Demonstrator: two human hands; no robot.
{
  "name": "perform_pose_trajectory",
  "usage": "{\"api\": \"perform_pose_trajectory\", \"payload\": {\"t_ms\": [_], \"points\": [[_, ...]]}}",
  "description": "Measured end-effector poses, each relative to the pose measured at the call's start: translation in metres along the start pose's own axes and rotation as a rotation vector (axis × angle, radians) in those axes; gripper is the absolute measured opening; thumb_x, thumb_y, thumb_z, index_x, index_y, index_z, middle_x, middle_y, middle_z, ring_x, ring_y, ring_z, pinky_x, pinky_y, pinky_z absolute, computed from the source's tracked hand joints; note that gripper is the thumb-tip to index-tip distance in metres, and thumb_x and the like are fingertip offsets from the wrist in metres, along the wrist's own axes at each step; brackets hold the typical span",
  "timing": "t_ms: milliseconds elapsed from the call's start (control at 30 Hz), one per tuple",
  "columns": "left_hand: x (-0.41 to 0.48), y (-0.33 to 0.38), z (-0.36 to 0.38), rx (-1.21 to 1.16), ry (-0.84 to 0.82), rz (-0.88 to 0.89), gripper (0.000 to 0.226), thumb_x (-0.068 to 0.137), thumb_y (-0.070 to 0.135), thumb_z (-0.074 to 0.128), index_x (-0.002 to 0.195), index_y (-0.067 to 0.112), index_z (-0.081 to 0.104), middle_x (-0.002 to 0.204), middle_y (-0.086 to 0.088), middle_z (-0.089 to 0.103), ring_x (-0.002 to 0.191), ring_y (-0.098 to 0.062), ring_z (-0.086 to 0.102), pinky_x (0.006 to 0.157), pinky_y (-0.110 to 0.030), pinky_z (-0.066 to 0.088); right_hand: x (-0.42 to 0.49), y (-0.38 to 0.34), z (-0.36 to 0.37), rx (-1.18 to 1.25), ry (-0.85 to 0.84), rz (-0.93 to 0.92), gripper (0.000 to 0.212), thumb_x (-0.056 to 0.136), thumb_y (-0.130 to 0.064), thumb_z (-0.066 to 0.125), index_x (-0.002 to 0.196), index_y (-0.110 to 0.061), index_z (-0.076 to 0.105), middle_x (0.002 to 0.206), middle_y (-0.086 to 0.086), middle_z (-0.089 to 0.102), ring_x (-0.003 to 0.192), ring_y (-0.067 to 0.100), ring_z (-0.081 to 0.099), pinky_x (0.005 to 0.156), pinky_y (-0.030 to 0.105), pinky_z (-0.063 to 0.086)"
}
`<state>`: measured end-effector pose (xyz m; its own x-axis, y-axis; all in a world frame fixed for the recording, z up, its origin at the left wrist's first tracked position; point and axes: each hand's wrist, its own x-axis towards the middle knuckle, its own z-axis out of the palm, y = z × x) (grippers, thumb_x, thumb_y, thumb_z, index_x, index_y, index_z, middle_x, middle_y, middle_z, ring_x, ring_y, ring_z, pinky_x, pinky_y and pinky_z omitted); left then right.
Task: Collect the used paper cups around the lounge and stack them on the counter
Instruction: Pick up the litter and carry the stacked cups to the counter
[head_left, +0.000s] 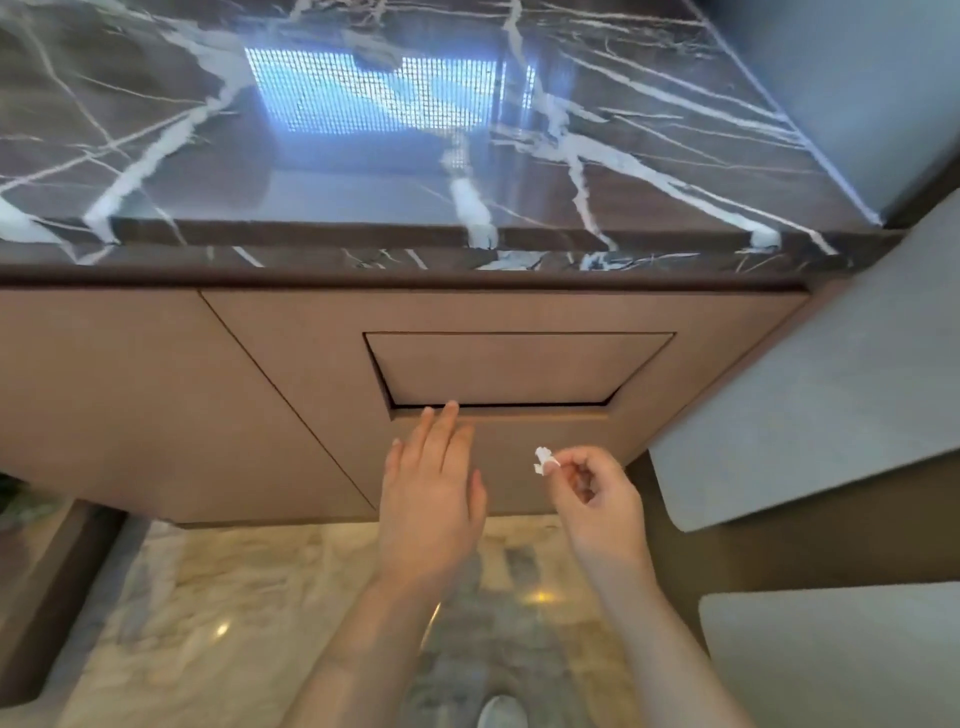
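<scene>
Marble counter (363, 130) shows no cups, none in view; stacking seems not begun. L hand (434, 499) fingers straight, together, at cabinet flap (519, 366); R hand (597, 499) pinches white paper scrap (543, 460).

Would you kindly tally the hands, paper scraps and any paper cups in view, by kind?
Bare hands: 2, the left hand and the right hand
Scraps: 1, a small white crumpled paper scrap
Paper cups on the dark veined marble counter: 0
Total: 3
</scene>
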<state>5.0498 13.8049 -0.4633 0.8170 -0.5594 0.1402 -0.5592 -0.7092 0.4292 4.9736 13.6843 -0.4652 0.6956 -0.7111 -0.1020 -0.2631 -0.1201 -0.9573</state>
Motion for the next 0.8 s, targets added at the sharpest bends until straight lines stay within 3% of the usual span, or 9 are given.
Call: {"api": "perform_pose_trajectory", "payload": {"t_ms": [100, 200, 333, 400, 467, 533, 633, 800], "points": [[0.015, -0.009, 0.025, 0.065, -0.087, 0.003, 0.056, 0.090, 0.019, 0.049, 0.143, 0.012, 0.030, 0.155, -0.002, 0.018, 0.143, -0.023, 0.012, 0.114, -0.045, 0.012, 0.024, 0.018, 0.006, -0.037, -0.003, 0.018, 0.009, 0.085, -0.011, 0.060, 0.078, -0.017, 0.060, 0.076, -0.001, 0.054, 0.062, -0.003, 0.047, 0.059, 0.008, 0.037], [0.026, -0.019, 0.044, 0.145, -0.156, 0.012, 0.064, 0.094, 0.027, 0.040, 0.148, 0.019, 0.007, 0.155, 0.006, -0.009, 0.144, -0.020, -0.008, 0.115, -0.043, 0.001, 0.045, 0.033, 0.012, -0.039, -0.011, 0.063, 0.006, 0.084, -0.011, 0.061, 0.079, -0.015, 0.062, 0.074, -0.001, 0.054, 0.061, 0.000, 0.046, 0.057, 0.007, 0.037], [0.035, -0.029, 0.058, 0.193, -0.161, 0.008, 0.072, 0.092, 0.026, 0.041, 0.147, 0.019, -0.005, 0.143, 0.009, -0.030, 0.137, -0.022, -0.025, 0.114, -0.048, 0.002, 0.064, 0.043, 0.017, -0.018, -0.025, 0.061, 0.004, 0.084, -0.008, 0.062, 0.080, -0.010, 0.062, 0.069, -0.003, 0.050, 0.056, -0.004, 0.044, 0.055, 0.006, 0.035], [0.037, -0.035, 0.063, 0.201, -0.167, 0.002, 0.077, 0.092, 0.027, 0.038, 0.141, 0.022, -0.022, 0.137, 0.011, -0.041, 0.126, -0.018, -0.040, 0.113, -0.047, -0.003, 0.071, 0.046, 0.021, -0.013, -0.020, 0.039, 0.005, 0.084, -0.008, 0.062, 0.079, -0.010, 0.062, 0.069, -0.002, 0.050, 0.056, -0.004, 0.043, 0.056, 0.006, 0.036], [0.041, -0.039, 0.066, 0.184, -0.151, -0.001, 0.081, 0.090, 0.026, 0.041, 0.134, 0.026, -0.027, 0.138, 0.012, -0.039, 0.126, -0.018, -0.040, 0.112, -0.046, -0.005, 0.077, 0.049, 0.025, -0.025, -0.021, 0.024, 0.006, 0.083, -0.008, 0.062, 0.078, -0.012, 0.062, 0.071, 0.000, 0.052, 0.058, -0.002, 0.044, 0.057, 0.007, 0.037], [0.046, -0.042, 0.067, 0.168, -0.120, 0.009, 0.083, 0.087, 0.024, 0.048, 0.137, 0.025, -0.019, 0.144, 0.011, -0.028, 0.131, -0.021, -0.032, 0.111, -0.047, -0.003, 0.084, 0.052, 0.029, -0.042, -0.018, 0.008, 0.008, 0.083, -0.008, 0.062, 0.077, -0.014, 0.062, 0.072, 0.001, 0.054, 0.060, -0.002, 0.045, 0.057, 0.007, 0.038], [0.051, -0.048, 0.071, 0.194, -0.119, 0.030, 0.083, 0.088, 0.026, 0.046, 0.135, 0.026, -0.022, 0.143, 0.012, -0.032, 0.130, -0.020, -0.035, 0.107, -0.043, -0.012, 0.092, 0.056, 0.037, -0.048, 0.003, -0.003, 0.014, 0.082, -0.009, 0.063, 0.074, -0.020, 0.060, 0.071, 0.000, 0.057, 0.060, -0.002, 0.047, 0.057, 0.007, 0.040], [0.061, -0.052, 0.075, 0.198, -0.115, 0.037, 0.084, 0.088, 0.029, 0.046, 0.135, 0.026, -0.024, 0.142, 0.011, -0.034, 0.130, -0.020, -0.035, 0.107, -0.044, -0.009, 0.106, 0.061, 0.048, -0.097, 0.082, -0.019, 0.023, 0.082, -0.014, 0.064, 0.068, -0.031, 0.056, 0.069, -0.005, 0.058, 0.060, -0.001, 0.049, 0.057, 0.006, 0.039]]}}
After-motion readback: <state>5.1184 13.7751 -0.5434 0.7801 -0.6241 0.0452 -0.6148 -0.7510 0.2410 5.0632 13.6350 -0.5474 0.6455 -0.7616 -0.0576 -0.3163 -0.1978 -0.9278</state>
